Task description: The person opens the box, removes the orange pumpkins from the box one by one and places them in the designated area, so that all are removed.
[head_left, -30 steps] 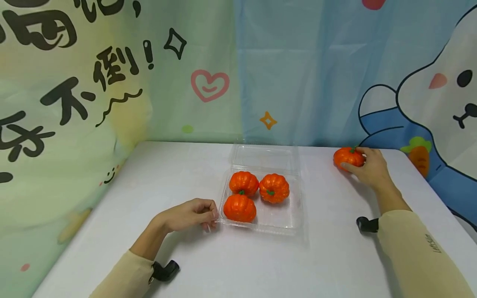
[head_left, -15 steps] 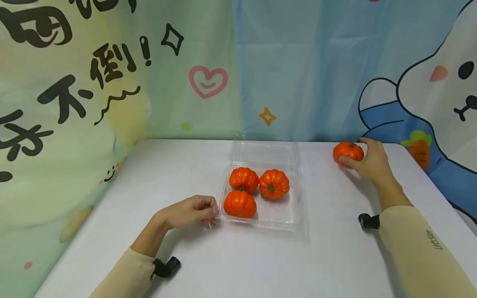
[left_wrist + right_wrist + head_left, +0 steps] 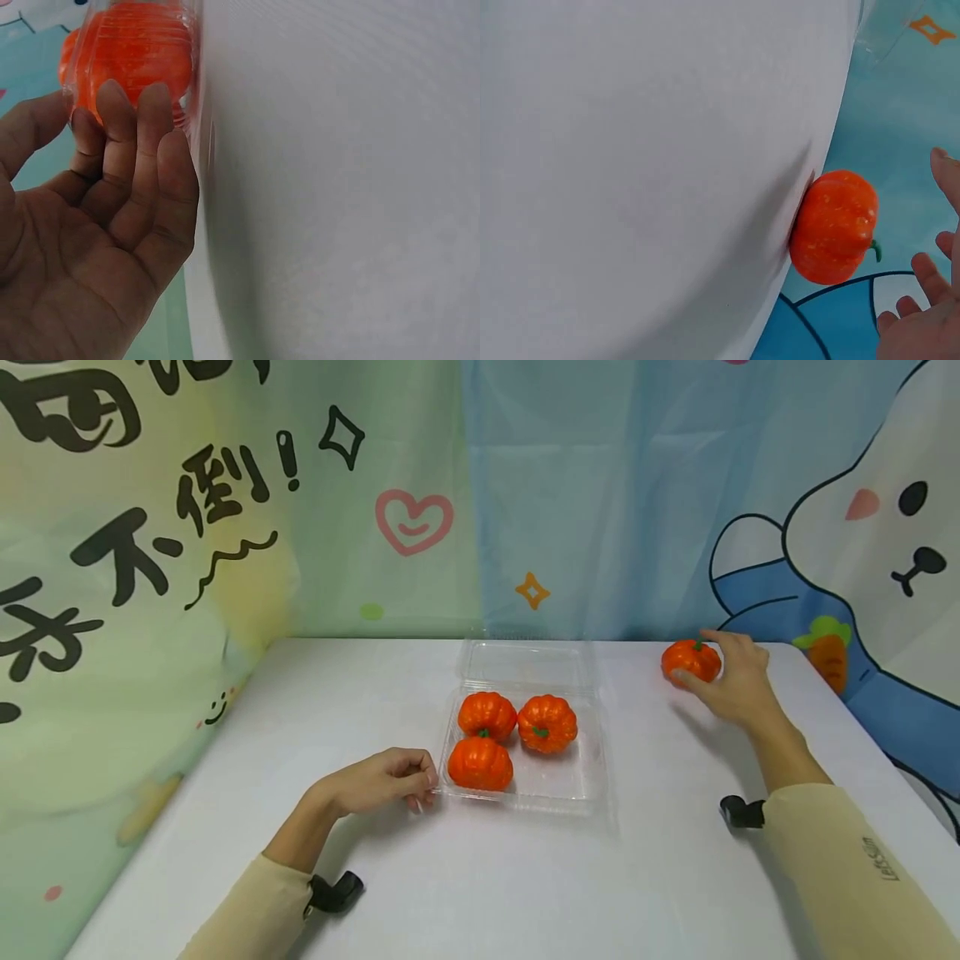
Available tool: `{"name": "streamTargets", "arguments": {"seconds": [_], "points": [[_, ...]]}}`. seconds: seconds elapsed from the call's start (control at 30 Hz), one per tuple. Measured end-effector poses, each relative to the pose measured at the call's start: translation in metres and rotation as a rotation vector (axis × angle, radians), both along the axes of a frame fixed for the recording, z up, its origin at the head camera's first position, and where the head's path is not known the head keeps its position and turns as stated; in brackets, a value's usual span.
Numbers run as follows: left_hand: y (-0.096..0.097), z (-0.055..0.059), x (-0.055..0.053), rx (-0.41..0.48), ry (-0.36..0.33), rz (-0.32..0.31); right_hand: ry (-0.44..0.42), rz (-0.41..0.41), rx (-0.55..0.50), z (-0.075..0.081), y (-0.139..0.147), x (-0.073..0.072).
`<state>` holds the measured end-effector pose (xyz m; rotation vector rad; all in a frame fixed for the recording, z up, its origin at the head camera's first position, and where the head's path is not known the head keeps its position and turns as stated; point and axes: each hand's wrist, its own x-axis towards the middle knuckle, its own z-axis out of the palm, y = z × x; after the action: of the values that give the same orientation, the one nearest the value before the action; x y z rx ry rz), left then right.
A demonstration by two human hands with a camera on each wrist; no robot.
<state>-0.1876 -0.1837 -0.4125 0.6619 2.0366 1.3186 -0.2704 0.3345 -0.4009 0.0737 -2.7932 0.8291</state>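
Note:
An opened clear plastic clamshell container [image 3: 558,785] lies mid-table, holding three small orange toy pumpkins [image 3: 548,724] with green stems. At its near left corner, my left hand [image 3: 382,783] pinches the rim between thumb and index finger; the left wrist view shows the thumb [image 3: 41,124] at the plastic edge. A fourth pumpkin [image 3: 690,661] rests on the table near the back right. Close beside it is my right hand [image 3: 735,681], fingers spread. In the right wrist view, a gap shows between this pumpkin [image 3: 834,227] and the fingers [image 3: 930,277].
Behind the container's base, its clear lid [image 3: 528,662] lies folded back near the rear edge of the white table [image 3: 360,693]. A printed curtain [image 3: 555,510] hangs right behind the table. Black wrist cameras [image 3: 337,892] sit on both sleeves.
My right hand has let go of the far-right pumpkin and lifted slightly off it, its fingers spreading. The left hand stays at the container's corner. The head view shifts slightly.

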Motion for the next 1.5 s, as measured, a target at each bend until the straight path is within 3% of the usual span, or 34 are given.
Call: {"name": "streamTargets", "arguments": {"seconds": [0.2,0.6,0.8,1.3,1.5], "points": [[0.001,0.003,-0.002,-0.004,0.002,-0.010,0.076,0.088,-0.025,0.000,-0.012,0.006],[0.001,0.003,-0.003,-0.018,-0.007,-0.014,0.028,0.196,-0.012,0.024,-0.046,0.015],[-0.001,0.003,-0.003,-0.017,-0.014,-0.010,0.077,0.295,-0.028,0.033,-0.066,0.021],[0.001,0.000,-0.001,-0.010,0.013,0.000,0.276,0.487,-0.030,0.019,-0.083,0.027],[0.001,-0.001,-0.001,-0.005,0.009,0.002,0.275,0.508,-0.021,0.019,-0.091,0.033]]}}
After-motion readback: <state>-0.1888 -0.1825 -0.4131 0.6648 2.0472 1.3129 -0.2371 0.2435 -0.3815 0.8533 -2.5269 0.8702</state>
